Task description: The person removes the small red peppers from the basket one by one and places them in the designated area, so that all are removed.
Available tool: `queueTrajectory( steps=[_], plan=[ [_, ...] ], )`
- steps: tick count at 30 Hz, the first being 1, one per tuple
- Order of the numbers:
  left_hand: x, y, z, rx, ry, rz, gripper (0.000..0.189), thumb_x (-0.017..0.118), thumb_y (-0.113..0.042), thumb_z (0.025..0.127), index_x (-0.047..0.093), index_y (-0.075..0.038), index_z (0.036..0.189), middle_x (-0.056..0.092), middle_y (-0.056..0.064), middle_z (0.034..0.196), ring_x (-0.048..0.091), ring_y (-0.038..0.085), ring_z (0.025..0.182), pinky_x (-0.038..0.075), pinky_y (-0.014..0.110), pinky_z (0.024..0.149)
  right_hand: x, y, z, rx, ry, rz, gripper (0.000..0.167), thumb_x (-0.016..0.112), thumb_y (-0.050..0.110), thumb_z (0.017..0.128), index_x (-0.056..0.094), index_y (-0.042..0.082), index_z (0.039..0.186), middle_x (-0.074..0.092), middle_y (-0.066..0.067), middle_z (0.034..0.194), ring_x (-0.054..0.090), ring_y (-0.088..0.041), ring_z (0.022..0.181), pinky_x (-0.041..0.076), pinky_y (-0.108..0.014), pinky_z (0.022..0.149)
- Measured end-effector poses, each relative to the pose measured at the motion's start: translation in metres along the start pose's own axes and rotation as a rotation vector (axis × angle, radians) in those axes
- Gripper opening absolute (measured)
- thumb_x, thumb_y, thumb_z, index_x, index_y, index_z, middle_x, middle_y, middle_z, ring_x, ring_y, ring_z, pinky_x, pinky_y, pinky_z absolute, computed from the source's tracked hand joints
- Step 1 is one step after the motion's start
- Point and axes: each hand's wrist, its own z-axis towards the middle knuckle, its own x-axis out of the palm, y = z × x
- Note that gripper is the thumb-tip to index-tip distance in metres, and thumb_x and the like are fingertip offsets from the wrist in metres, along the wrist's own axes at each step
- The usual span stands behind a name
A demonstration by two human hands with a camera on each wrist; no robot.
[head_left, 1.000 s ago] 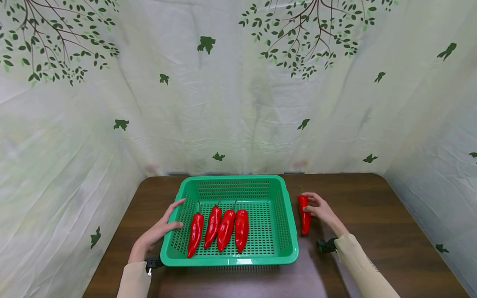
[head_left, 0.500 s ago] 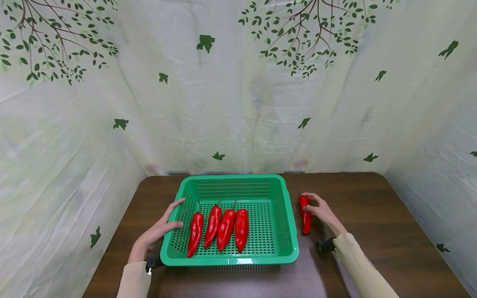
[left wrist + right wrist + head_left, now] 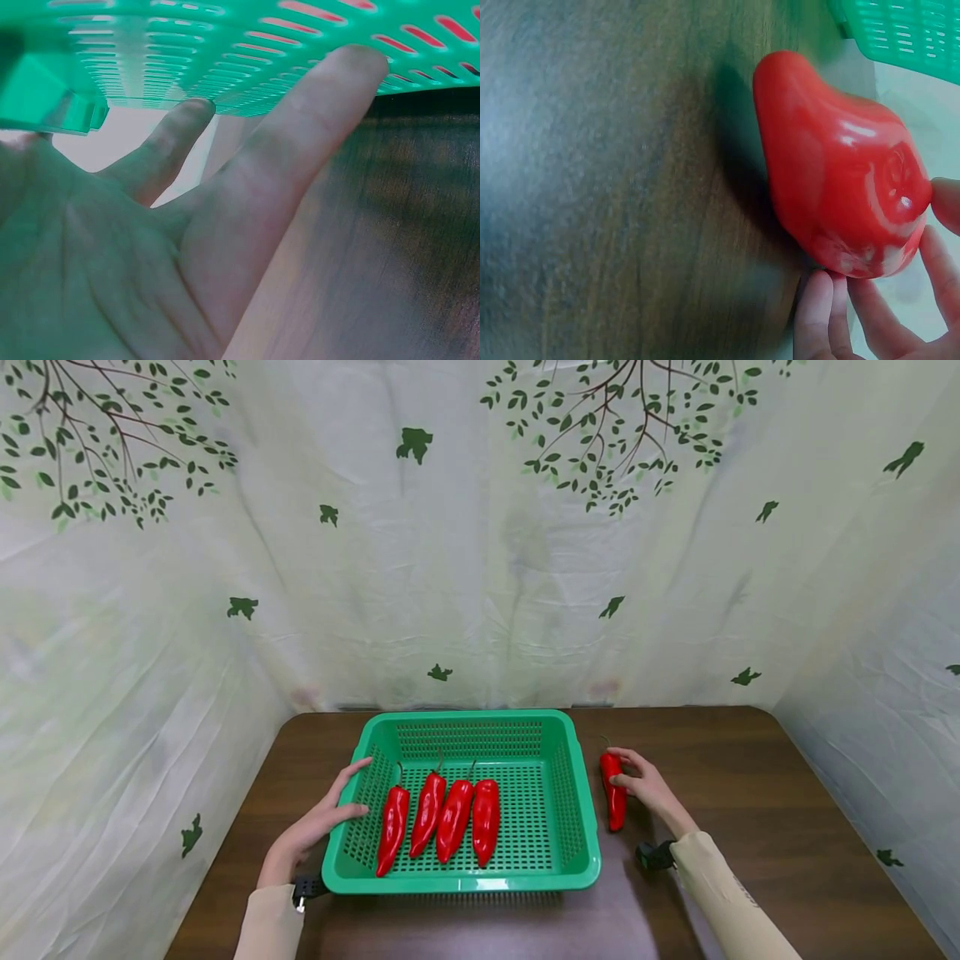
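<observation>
My right hand (image 3: pixel 647 783) pinches a long glossy red pepper (image 3: pixel 616 810) on the brown table, just right of the basket. In the right wrist view, the fingertips meet the thick end of this pepper (image 3: pixel 832 157), and its tapered end points away. My left hand (image 3: pixel 326 818) rests at the left side of a green plastic basket (image 3: pixel 461 883). Its thumb and forefinger reach over the rim in the head view. The left wrist view shows straight, spread fingers (image 3: pixel 262 165) against the slotted wall (image 3: pixel 247 64). Several red peppers (image 3: pixel 453 822) lie side by side in the basket.
The basket's right half shows its bare mesh floor (image 3: pixel 528 818). Around it spreads the dark wood table (image 3: pixel 750 810). A pale curtain with leaf prints (image 3: pixel 480 568) hangs behind the table's far edge and along both sides.
</observation>
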Motion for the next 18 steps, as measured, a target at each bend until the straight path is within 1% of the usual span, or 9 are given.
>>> queueTrajectory(
  steps=[7,12,18],
  plan=[
    [-0.0004,0.0005,0.0007,0.002,0.008,-0.020,0.074,0.057,-0.019,0.093,0.014,-0.030,0.152,0.009,0.017,0.151,0.022,0.048,0.130,0.047,0.053,0.087,0.0011,-0.0046,0.0048,-0.002,-0.001,0.010,0.050,0.052,0.001,0.094,0.036,-0.004,0.141,0.030,-0.035,0.141,0.033,-0.051,0.125,0.048,-0.052,0.088],
    [-0.0003,0.0006,0.0007,0.003,0.006,-0.024,0.074,0.057,-0.019,0.093,0.014,-0.030,0.152,0.009,0.017,0.151,0.022,0.048,0.131,0.047,0.053,0.087,0.0046,-0.0005,0.0028,-0.001,-0.012,-0.031,0.051,0.054,0.005,0.094,0.037,-0.001,0.142,0.033,-0.032,0.140,0.036,-0.049,0.123,0.048,-0.050,0.087],
    [-0.0002,0.0005,0.0007,0.004,0.005,-0.023,0.074,0.057,-0.019,0.093,0.014,-0.030,0.152,0.009,0.017,0.151,0.022,0.048,0.131,0.047,0.053,0.087,0.0063,0.0026,-0.0001,-0.034,-0.002,-0.039,0.052,0.056,0.007,0.094,0.038,-0.001,0.143,0.034,-0.032,0.140,0.041,-0.049,0.118,0.050,-0.048,0.085]
  ],
)
